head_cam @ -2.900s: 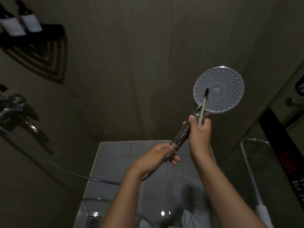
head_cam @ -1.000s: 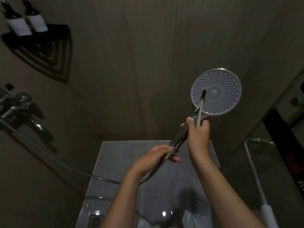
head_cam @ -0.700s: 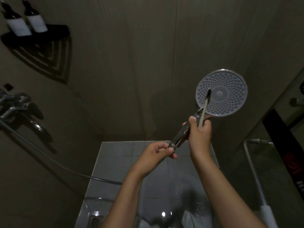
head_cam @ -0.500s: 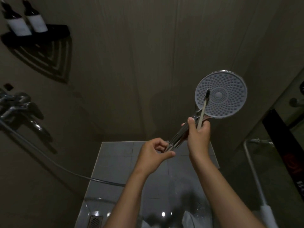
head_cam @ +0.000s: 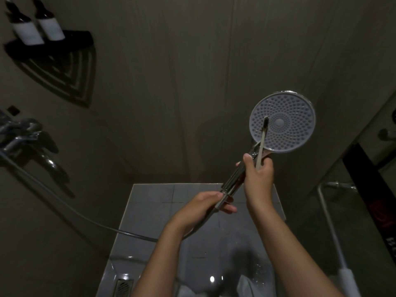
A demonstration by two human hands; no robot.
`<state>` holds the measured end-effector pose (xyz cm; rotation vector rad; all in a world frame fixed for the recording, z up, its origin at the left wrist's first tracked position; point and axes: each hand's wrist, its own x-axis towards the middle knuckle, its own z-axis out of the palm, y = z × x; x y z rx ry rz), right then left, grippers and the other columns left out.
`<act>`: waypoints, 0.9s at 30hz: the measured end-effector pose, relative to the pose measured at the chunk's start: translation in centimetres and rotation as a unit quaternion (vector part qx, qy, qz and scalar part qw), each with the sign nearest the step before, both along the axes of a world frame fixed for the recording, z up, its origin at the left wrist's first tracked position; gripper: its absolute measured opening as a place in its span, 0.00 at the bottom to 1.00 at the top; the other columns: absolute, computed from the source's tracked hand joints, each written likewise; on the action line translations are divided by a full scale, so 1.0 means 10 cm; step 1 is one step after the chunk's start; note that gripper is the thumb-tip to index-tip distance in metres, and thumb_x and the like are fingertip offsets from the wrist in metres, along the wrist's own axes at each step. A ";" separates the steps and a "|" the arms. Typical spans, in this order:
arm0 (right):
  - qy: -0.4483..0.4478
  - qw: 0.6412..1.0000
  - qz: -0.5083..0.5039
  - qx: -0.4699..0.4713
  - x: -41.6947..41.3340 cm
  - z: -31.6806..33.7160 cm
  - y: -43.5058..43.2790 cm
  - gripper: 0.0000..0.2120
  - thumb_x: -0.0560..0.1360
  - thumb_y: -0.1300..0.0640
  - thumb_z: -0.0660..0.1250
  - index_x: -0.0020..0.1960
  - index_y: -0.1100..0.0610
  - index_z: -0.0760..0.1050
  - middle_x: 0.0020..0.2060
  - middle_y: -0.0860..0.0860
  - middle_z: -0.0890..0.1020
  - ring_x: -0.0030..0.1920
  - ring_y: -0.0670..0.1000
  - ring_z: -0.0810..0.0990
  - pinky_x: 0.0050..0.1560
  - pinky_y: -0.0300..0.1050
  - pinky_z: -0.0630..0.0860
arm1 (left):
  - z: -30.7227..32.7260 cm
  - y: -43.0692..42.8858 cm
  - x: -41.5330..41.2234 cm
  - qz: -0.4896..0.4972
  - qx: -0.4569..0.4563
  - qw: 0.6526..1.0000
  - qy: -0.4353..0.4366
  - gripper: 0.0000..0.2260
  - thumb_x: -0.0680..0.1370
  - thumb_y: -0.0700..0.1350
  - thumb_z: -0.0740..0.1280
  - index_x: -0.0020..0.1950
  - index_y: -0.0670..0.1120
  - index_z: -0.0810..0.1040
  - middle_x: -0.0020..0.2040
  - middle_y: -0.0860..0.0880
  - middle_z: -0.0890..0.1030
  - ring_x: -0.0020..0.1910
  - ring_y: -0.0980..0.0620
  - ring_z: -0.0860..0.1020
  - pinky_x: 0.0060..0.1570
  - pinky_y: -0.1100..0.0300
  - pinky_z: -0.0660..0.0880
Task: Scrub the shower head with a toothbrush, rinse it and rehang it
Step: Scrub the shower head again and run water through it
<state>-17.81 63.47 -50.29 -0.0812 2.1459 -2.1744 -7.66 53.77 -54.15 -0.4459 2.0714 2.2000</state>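
Two bottles (head_cam: 27,32) carry white labels too blurred to read; left hand (head_cam: 203,209) grips shower head (head_cam: 285,123), right hand (head_cam: 258,176) toothbrush (head_cam: 262,138).

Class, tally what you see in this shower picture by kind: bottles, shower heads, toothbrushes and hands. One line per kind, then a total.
Bottles: 2
Shower head: 1
Toothbrush: 1
Hands: 2 (left hand, right hand)
Total: 6
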 end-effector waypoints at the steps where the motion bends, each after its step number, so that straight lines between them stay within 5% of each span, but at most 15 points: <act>1: 0.001 1.000 0.001 0.001 0.00 0.00 0.00 0.06 0.77 0.52 0.64 0.50 0.54 0.70 0.45 0.57 0.83 0.47 0.57 0.82 0.54 0.62 0.77 | 0.00 -0.01 0.01 0.000 -0.006 1.000 0.007 0.14 0.82 0.44 0.56 0.54 0.39 0.78 0.49 0.37 0.83 0.49 0.55 0.80 0.58 0.63 0.70; 4: 0.001 1.000 0.004 -0.009 -0.01 -0.01 -0.01 0.04 0.77 0.52 0.64 0.48 0.50 0.70 0.44 0.56 0.83 0.46 0.56 0.83 0.53 0.61 0.78 | 0.00 -0.03 0.01 0.016 -0.032 0.998 0.044 0.10 0.80 0.44 0.62 0.46 0.42 0.80 0.43 0.47 0.84 0.50 0.56 0.79 0.63 0.58 0.68; 9: 0.004 1.000 0.002 -0.020 -0.03 -0.03 0.01 0.03 0.77 0.51 0.64 0.45 0.48 0.70 0.44 0.56 0.83 0.46 0.58 0.83 0.50 0.58 0.80 | -0.08 -0.07 -0.03 0.061 -0.076 0.992 0.082 0.03 0.70 0.48 0.72 0.40 0.50 0.81 0.38 0.50 0.85 0.41 0.57 0.82 0.50 0.63 0.74; 16: 0.009 1.000 0.002 0.002 -0.02 -0.03 0.02 0.05 0.76 0.51 0.64 0.43 0.48 0.69 0.44 0.58 0.82 0.46 0.58 0.82 0.52 0.64 0.77 | -0.20 -0.03 -0.06 0.148 -0.189 0.967 0.088 0.11 0.63 0.49 0.78 0.36 0.59 0.78 0.34 0.63 0.81 0.33 0.69 0.76 0.35 0.75 0.72; 21: 0.008 1.000 0.001 -0.007 -0.05 -0.02 0.03 0.06 0.77 0.52 0.65 0.42 0.49 0.70 0.43 0.57 0.83 0.44 0.57 0.83 0.51 0.61 0.78 | -0.11 -0.02 -0.05 0.068 -0.065 0.993 0.074 0.06 0.72 0.45 0.72 0.40 0.56 0.77 0.35 0.54 0.83 0.37 0.58 0.80 0.42 0.65 0.75; 23: 0.006 0.999 0.007 -0.034 -0.08 -0.01 0.03 0.05 0.77 0.54 0.64 0.43 0.51 0.70 0.39 0.55 0.82 0.39 0.51 0.83 0.45 0.51 0.80 | -0.05 -0.03 -0.03 0.023 0.012 0.998 0.059 0.03 0.76 0.48 0.65 0.47 0.52 0.78 0.39 0.49 0.84 0.40 0.53 0.81 0.45 0.62 0.75; 27: 0.006 0.996 0.027 -0.085 -0.10 0.04 0.05 0.03 0.78 0.57 0.64 0.48 0.56 0.71 0.35 0.51 0.82 0.31 0.41 0.81 0.33 0.35 0.77 | 0.03 -0.08 0.01 -0.013 0.066 0.997 0.046 0.11 0.81 0.45 0.57 0.54 0.42 0.77 0.40 0.45 0.83 0.40 0.49 0.81 0.48 0.58 0.75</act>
